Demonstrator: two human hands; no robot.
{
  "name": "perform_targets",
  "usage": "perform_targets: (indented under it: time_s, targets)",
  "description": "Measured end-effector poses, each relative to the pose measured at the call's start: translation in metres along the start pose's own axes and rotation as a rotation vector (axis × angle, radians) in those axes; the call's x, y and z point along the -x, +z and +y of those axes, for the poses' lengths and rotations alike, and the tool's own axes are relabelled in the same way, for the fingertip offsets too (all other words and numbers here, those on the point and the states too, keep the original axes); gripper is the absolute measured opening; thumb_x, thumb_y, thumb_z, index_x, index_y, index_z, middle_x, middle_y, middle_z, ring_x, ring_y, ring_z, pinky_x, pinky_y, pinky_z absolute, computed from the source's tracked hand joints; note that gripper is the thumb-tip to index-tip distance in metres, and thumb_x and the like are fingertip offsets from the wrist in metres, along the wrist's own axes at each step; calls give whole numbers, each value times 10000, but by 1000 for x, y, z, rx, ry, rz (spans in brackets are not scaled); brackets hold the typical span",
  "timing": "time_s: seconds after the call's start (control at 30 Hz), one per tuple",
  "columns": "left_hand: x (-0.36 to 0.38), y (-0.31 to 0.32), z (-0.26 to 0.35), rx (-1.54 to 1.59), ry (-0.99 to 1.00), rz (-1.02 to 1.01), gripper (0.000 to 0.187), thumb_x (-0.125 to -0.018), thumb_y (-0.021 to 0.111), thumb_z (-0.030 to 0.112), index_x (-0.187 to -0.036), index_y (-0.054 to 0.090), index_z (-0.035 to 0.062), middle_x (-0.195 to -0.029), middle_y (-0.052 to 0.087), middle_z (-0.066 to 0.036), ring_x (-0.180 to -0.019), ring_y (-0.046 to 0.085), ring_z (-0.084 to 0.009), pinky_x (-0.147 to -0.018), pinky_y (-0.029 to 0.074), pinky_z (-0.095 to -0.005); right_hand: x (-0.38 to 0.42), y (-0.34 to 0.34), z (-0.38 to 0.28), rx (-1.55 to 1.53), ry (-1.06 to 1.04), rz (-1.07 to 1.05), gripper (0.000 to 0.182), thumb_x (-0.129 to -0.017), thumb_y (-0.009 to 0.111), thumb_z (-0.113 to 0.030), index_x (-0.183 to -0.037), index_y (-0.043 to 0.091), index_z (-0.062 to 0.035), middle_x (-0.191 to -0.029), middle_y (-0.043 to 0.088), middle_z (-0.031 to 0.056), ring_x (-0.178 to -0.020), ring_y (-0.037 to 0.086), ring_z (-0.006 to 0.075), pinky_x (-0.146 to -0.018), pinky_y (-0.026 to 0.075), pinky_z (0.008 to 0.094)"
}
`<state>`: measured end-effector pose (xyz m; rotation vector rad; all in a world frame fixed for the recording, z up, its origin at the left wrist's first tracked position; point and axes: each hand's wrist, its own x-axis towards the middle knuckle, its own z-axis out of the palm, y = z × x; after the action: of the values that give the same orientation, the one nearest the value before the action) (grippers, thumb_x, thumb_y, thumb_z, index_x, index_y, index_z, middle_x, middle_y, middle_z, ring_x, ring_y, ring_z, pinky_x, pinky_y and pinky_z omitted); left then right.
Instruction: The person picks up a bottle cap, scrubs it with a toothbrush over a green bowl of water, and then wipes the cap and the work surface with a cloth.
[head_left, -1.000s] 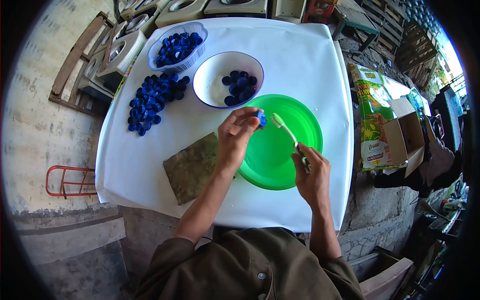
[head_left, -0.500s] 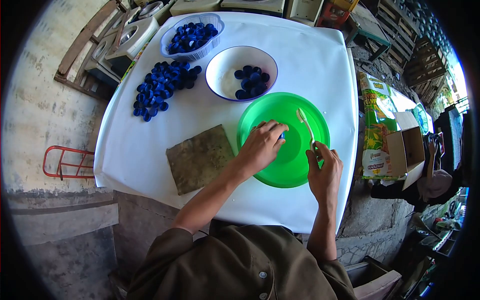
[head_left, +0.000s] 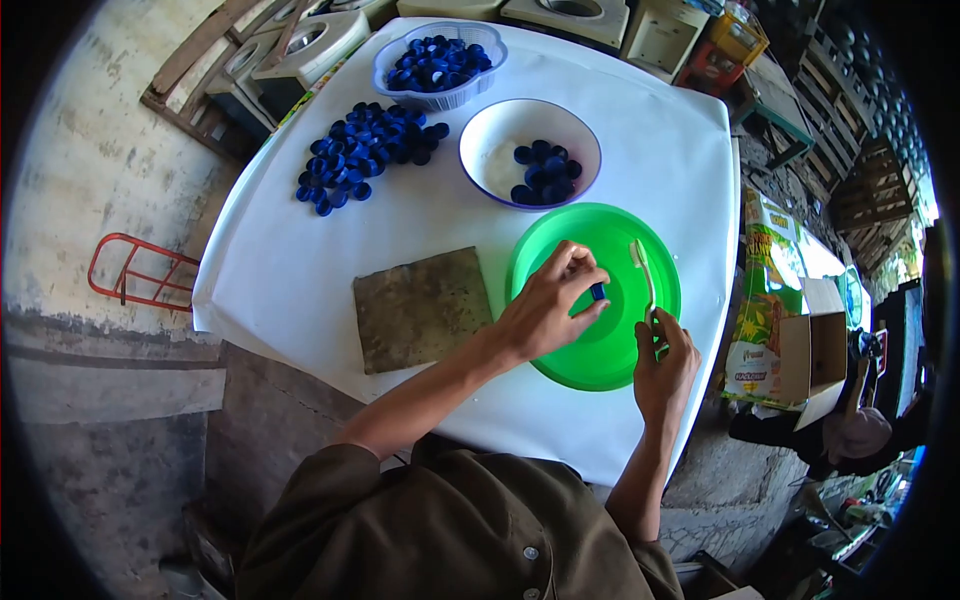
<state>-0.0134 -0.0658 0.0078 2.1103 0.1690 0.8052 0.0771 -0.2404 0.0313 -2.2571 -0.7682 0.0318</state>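
Note:
Over the green basin (head_left: pixel 570 368), my left hand (head_left: pixel 553 302) pinches a blue cap (head_left: pixel 598 291) between thumb and fingers. My right hand (head_left: pixel 665 362) grips a toothbrush (head_left: pixel 645 268) by its handle at the basin's right side, bristle end up and away from me. Behind the basin stands a white bowl (head_left: pixel 490 165) with several blue caps (head_left: pixel 548 172) in it. A brown square slab (head_left: pixel 423 310) lies to the left of the basin.
A loose pile of blue caps (head_left: pixel 360 150) lies at the back left of the white-covered table (head_left: pixel 290 270), near a plastic basket (head_left: pixel 450 97) full of caps. Right of the table are a cardboard box (head_left: pixel 812 345), a green sack (head_left: pixel 765 290) and another person (head_left: pixel 855 435).
The view has shifted, so the table's things sit further right. My left hand has turned, and the blue cap shows more clearly between its fingers. My right hand still holds the toothbrush.

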Motion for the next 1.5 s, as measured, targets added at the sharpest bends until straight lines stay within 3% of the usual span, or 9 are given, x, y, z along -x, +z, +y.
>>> perform_targets:
  time_s: [0.13,0.4,0.47,0.53,0.6,0.97,1.1,1.33,1.5]
  targets:
    - [1,-11,2,-172,-174,-243,253,-826,794,55,-1011,630,0,-1065,603,-121,-995,658,-296,-830,569,-393,-3,0,-1,-10,23,-30,244,-888,713,-73,-1094,695,56,-894,727,181,-767,661,293,-708,521,404]
    - [16,-69,11,-59,119,292,296,-777,823,17,-993,623,47,-1148,674,-131,-1028,671,-285,-852,556,-369,-1,3,14,-24,56,-31,302,-914,733,-132,-1153,699,49,-886,717,159,-729,668,222,-656,517,364]
    - [38,-94,-8,-313,114,364,296,-786,808,-12,-1018,631,37,-1167,674,-136,-1016,678,-273,-831,559,-352,-1,3,15,-35,53,-37,312,-917,735,-140,-1163,699,47,-887,708,151,-723,660,213,-654,512,354]
    - [72,-103,-26,-212,-156,424,324,-792,810,-15,-1062,639,40,-1141,675,-125,-1013,671,-300,-851,571,-386,-2,4,15,-43,54,-46,313,-918,734,-142,-1161,698,51,-897,712,153,-728,668,213,-645,513,350]
    - [105,-114,-45,-361,-176,393,342,-823,735,-103,-1132,642,11,-1177,666,-134,-941,692,-216,-793,563,-313,-3,5,13,-57,33,-51,313,-919,733,-142,-1159,697,55,-905,715,154,-729,675,213,-635,515,345]
    - [135,-133,-53,-533,-544,83,378,-812,766,-18,-1176,667,7,-1134,651,-158,-1043,640,-344,-908,526,-411,-7,15,6,-73,-6,-156,313,-919,740,-142,-1151,695,63,-879,717,147,-699,671,184,-614,512,325]
    - [128,-133,-45,-437,-473,306,323,-809,776,-6,-1123,702,8,-1109,656,-146,-1029,647,-342,-914,527,-403,-6,17,11,-90,-5,-154,315,-918,743,-144,-1152,695,62,-866,713,139,-677,651,172,-602,498,322]
    - [124,-140,-53,-578,-534,63,309,-801,784,-2,-1103,717,7,-1099,681,-138,-1039,643,-336,-905,522,-412,-7,18,9,-112,2,-189,311,-918,736,-134,-1153,693,65,-842,716,135,-670,637,165,-598,487,319]
    - [123,-143,-55,-483,-489,183,317,-785,802,10,-1092,725,12,-1103,690,-125,-1043,629,-323,-934,507,-418,-5,19,9,-135,-8,-203,307,-917,731,-122,-1155,691,67,-830,724,140,-681,648,168,-609,493,314]
